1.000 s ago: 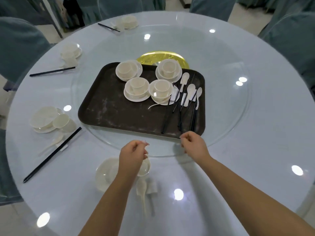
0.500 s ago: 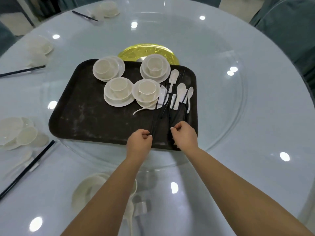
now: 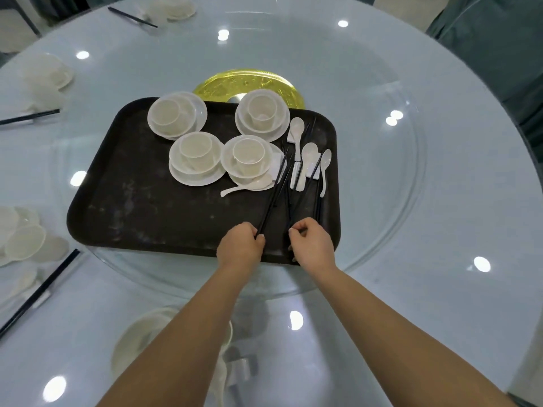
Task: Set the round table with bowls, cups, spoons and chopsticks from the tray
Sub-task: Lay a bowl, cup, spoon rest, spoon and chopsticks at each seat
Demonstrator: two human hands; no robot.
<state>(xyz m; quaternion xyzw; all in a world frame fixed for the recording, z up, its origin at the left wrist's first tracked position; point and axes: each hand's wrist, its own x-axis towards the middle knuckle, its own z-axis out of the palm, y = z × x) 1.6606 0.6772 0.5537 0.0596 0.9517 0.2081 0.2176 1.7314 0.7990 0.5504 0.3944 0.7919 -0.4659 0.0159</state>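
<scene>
Picking black lacquer-look chopsticks [image 3: 276, 198] from the near right end of the dark brown rectangular plastic tray [image 3: 152, 212], which rests on the clear glass turntable [image 3: 382, 218] of the round pale-blue table [image 3: 440, 304]. Left hand [image 3: 241, 248]: fingers curled nearly closed, thumb and forefinger pinching the near tips of one or two sticks. Right hand [image 3: 313, 243]: fingers bent and pinched at the ends of neighbouring sticks; whether it has a firm hold cannot be told. Remaining on tray: four stacks of white ceramic cups in bowls on saucers [image 3: 196, 160], white ceramic spoons [image 3: 310, 163] and small white rests, just beside the sticks. Handling advice: separate exactly one matched pair, lift the near ends first, draw toward the body so the far tips slide clear of spoons without dragging them, then align both tips before laying them beside the white place setting [image 3: 141, 336] at the near edge.
</scene>
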